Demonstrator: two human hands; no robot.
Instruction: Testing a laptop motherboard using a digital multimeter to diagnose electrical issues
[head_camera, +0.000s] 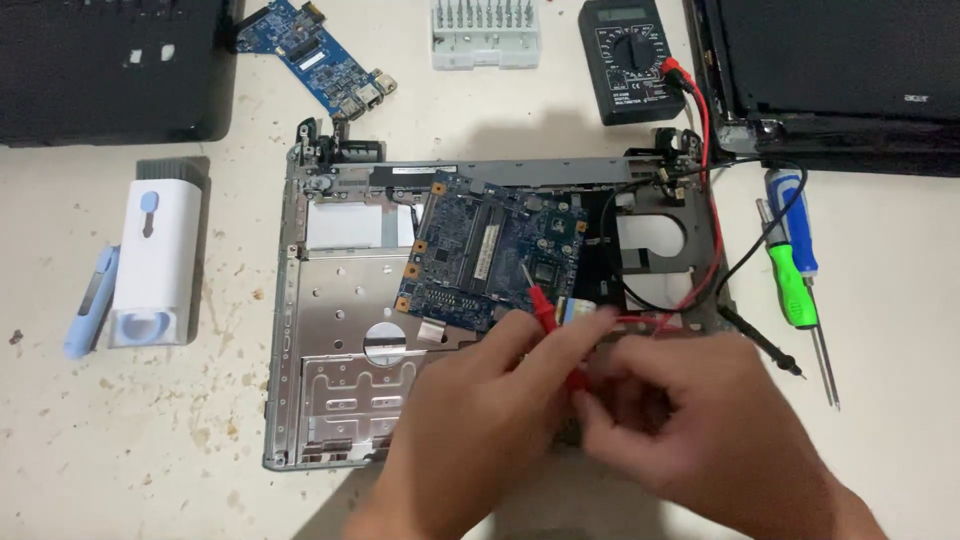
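A blue circuit board (480, 250) lies in a grey laptop chassis (330, 380) on the table. My left hand (480, 420) grips a red test probe (540, 300) whose metal tip touches the board near a dark chip. My right hand (700, 420) sits beside the left hand, fingers closed around the red lead (650, 320) and blurred by motion. A black test probe (760, 340) lies loose on the table at the chassis's right edge.
A black multimeter (630, 60) sits at the back with red and black leads running down. Blue and green screwdrivers (795, 260) lie right. A small blue board (320, 55), a grey bit holder (485, 35), a white cleaning kit (155, 260) and two dark laptops (100, 60) surround the chassis.
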